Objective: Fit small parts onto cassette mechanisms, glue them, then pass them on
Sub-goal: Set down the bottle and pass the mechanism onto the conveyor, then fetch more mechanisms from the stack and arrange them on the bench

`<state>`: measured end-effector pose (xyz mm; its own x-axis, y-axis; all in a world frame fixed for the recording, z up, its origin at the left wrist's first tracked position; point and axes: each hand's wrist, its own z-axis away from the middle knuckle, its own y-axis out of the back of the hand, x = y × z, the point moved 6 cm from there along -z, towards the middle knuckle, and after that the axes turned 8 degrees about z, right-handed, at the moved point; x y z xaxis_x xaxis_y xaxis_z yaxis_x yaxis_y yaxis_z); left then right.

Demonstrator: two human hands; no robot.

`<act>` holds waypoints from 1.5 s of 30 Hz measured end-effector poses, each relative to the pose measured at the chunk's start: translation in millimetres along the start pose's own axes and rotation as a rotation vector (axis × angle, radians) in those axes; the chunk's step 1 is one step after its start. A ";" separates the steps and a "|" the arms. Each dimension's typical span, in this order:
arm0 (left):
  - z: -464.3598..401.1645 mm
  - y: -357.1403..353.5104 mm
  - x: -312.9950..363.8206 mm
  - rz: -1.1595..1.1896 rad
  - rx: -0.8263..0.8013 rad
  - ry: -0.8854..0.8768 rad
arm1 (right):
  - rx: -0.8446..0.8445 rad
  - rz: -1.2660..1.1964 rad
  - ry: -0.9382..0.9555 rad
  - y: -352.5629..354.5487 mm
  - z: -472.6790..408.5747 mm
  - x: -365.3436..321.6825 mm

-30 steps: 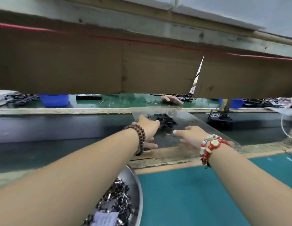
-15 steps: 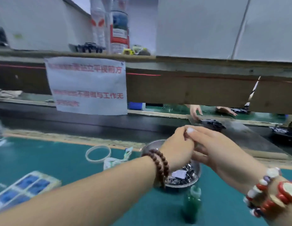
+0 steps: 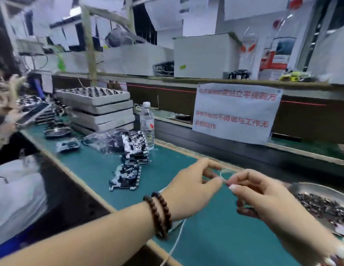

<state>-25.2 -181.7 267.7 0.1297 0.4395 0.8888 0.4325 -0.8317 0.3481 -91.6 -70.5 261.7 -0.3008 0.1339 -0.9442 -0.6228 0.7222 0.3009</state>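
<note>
Head view: bench [image 3: 94,166] topped with a green mat, pale wood strip along its near edge. Two cassette mechanisms on the mat: a flat one [image 3: 125,177], black and silver, rectangular, long axis running away from the viewer; just behind it a small stack [image 3: 136,148] with the top piece tilted up. Clear plastic water bottle [image 3: 147,123] upright beside the stack. Grey moulded trays [image 3: 102,110] piled at the back left. Round metal dish [image 3: 328,191] at right, heaped with small dark parts.

Left hand [image 3: 192,191], brown bead bracelet [image 3: 159,214] on the wrist, thumb and forefinger brought together. Right hand [image 3: 263,196] meets it fingertip to fingertip, fingers curled. Both pinch something small between them; blur hides it, possibly a thin clear ring [image 3: 226,172]. A white cord [image 3: 177,244] trails below the left wrist.
</note>
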 end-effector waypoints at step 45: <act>-53.8 83.8 -49.5 -0.067 -0.611 0.645 | 0.041 0.931 0.462 -63.1 -68.9 -26.6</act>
<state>-43.3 -291.4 269.0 -0.4863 0.3707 0.7913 -0.1539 -0.9277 0.3400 -94.1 -166.4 277.1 -0.9028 0.3835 -0.1947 0.0204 0.4903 0.8713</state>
